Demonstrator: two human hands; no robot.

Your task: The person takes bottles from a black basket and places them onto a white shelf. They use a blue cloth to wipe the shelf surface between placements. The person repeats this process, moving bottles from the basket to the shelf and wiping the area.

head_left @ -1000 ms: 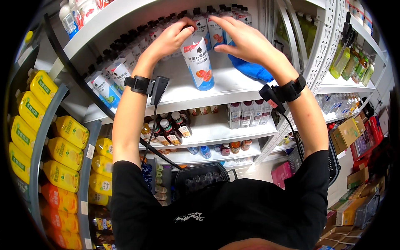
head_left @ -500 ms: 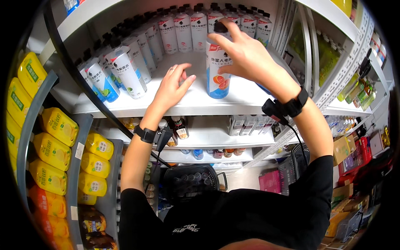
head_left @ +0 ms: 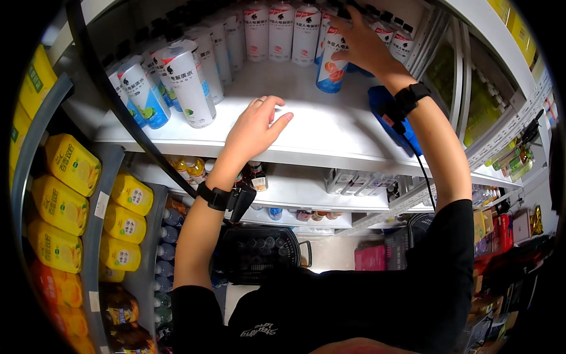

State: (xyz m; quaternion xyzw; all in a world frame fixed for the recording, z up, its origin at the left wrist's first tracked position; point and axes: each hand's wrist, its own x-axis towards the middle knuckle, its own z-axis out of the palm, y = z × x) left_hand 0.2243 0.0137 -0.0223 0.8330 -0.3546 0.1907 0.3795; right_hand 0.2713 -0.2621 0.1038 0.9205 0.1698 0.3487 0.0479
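Observation:
A white drink bottle with a blue lower part and a grapefruit picture (head_left: 329,81) stands on the white shelf (head_left: 283,88), in front of the back rows at the right. My right hand (head_left: 368,50) is closed around its upper part, thumb on the near side and fingers by the cap. My left hand (head_left: 254,127) rests over the shelf's front edge, fingers apart and slightly bent, holding nothing. To its left, a group of similar bottles with lime pictures (head_left: 191,88) stands in rows. Below my right wrist lies a blue item (head_left: 377,97), partly hidden, whose kind I cannot make out.
A black slanting bar (head_left: 121,106) crosses in front of the shelf at left. Yellow bottles (head_left: 72,164) fill racks on that side. Beneath the shelf are lower shelves with cartons (head_left: 348,182) and a black basket (head_left: 259,253). A perforated post (head_left: 507,141) stands at right.
My right hand has moved the grapefruit bottle farther back and to the right, toward the back rows. The left hand has shifted slightly right. More of the blue item shows.

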